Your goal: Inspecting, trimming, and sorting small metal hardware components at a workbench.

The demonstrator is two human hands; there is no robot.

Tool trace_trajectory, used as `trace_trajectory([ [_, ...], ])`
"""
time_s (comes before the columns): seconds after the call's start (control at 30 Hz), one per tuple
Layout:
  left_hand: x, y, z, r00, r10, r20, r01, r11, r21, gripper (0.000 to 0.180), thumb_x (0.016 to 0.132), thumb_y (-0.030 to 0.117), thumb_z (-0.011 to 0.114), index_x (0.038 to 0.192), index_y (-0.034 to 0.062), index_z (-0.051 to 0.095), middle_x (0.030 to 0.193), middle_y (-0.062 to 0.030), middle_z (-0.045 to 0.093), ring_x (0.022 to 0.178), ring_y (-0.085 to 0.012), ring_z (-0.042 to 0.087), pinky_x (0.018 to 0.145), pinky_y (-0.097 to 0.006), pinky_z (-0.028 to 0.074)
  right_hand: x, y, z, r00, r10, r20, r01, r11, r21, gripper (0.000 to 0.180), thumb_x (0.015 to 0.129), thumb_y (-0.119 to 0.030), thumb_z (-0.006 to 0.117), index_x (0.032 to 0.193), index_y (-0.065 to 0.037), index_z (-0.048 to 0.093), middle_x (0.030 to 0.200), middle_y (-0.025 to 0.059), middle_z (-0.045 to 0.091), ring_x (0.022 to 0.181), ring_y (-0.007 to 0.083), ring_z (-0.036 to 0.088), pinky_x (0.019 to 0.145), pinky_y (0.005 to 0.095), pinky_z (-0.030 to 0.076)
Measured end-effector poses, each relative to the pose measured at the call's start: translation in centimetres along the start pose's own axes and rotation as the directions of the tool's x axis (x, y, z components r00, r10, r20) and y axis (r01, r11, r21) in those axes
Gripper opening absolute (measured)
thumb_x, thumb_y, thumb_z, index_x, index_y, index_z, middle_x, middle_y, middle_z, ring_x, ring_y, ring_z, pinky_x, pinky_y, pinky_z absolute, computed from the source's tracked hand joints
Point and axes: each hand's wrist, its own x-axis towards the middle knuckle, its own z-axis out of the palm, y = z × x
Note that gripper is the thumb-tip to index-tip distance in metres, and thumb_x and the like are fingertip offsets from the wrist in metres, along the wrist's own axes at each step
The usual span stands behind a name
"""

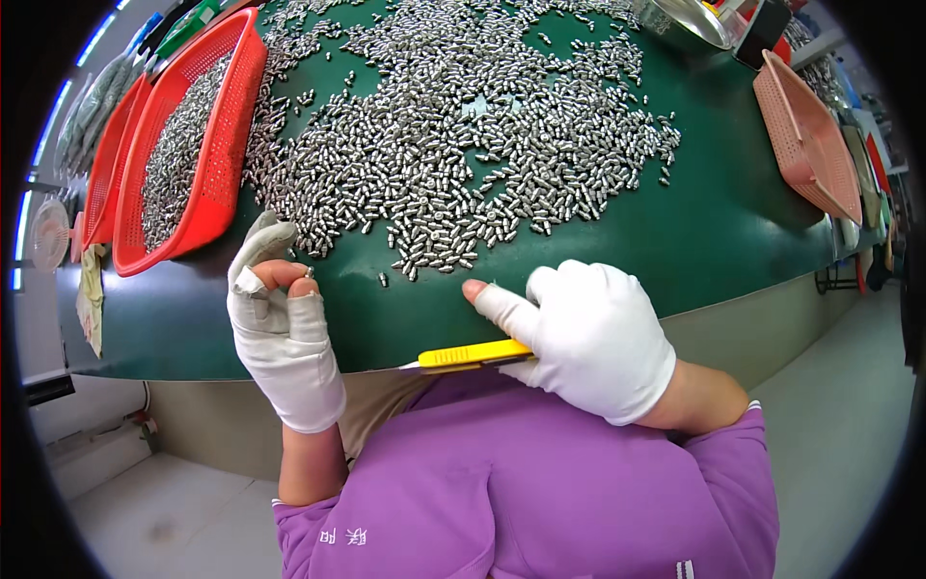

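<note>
My left hand point(289, 338), in a white glove with bare thumb and index fingertips, pinches a small silver metal fitting point(310, 272) just above the near left of the table. Wrapped in my white-gloved right hand point(600, 338) is a yellow utility knife point(473, 354), its blade pointing left along the table's front edge. The right thumb stretches forward, with its tip bare. Beyond both hands spreads a wide heap of similar metal fittings point(424, 154). One loose fitting point(383, 279) lies apart, between the hands.
A red plastic basket point(227, 159) with many fittings stands at the left, another red basket point(100, 183) beside it. At the right edge of the green table point(714, 193) sits a pink basket point(810, 154). A metal bowl point(690, 21) is at the far right.
</note>
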Motion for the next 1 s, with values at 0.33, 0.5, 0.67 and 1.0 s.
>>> trace_trajectory([
  [0.33, 0.1, 0.8, 0.3, 0.999, -0.02, 0.049, 0.017, 0.998, 0.056, 0.015, 0.093, 0.012, 0.062, 0.099, 0.0011, 0.054, 0.127, -0.0136, 0.054, 0.128, -0.0255, 0.046, 0.094, -0.032, 0.039, -2.2, 2.4, -0.6, 0.999, 0.039, -0.03, -0.04, 0.999, -0.01, 0.051, 0.068, -0.029, 0.073, 0.118, -0.018, 0.067, 0.07, 0.0017, 0.046, 0.063, 0.0188, 0.051, 0.055, 0.033, 0.042],
  [0.5, -0.1, 0.9, 0.1, 0.996, -0.068, 0.053, 0.063, 0.994, 0.084, 0.018, 0.094, 0.014, 0.062, 0.102, 0.001, 0.053, 0.125, -0.0125, 0.055, 0.128, -0.0256, 0.045, 0.09, -0.029, 0.039, -1.9, 2.5, -1.6, 0.999, 0.037, 0.026, -0.036, 0.999, -0.027, 0.052, 0.069, -0.034, 0.075, 0.117, -0.017, 0.067, 0.07, 0.002, 0.047, 0.065, 0.0191, 0.052, 0.056, 0.0331, 0.043],
  [0.67, 0.0, 0.9, 0.1, 0.997, -0.042, 0.07, 0.036, 0.996, 0.08, 0.018, 0.095, 0.016, 0.061, 0.101, 0.0013, 0.052, 0.125, -0.0138, 0.054, 0.134, -0.0314, 0.041, 0.102, -0.037, 0.035, -3.2, 4.3, -1.8, 0.985, 0.156, -0.081, -0.162, 0.983, -0.082, 0.058, 0.063, -0.031, 0.08, 0.117, -0.017, 0.067, 0.071, 0.0018, 0.048, 0.065, 0.0194, 0.053, 0.057, 0.0342, 0.044],
  [1.0, 0.0, 0.9, 0.1, 0.994, -0.072, 0.078, 0.065, 0.994, 0.086, 0.02, 0.094, 0.017, 0.062, 0.099, 0.0008, 0.051, 0.125, -0.014, 0.054, 0.134, -0.0321, 0.041, 0.105, -0.039, 0.034, -3.3, 4.8, -1.7, 0.976, 0.202, -0.081, -0.21, 0.972, -0.109, 0.059, 0.066, -0.033, 0.079, 0.12, -0.015, 0.066, 0.073, 0.0016, 0.049, 0.067, 0.0183, 0.054, 0.058, 0.0326, 0.045],
])
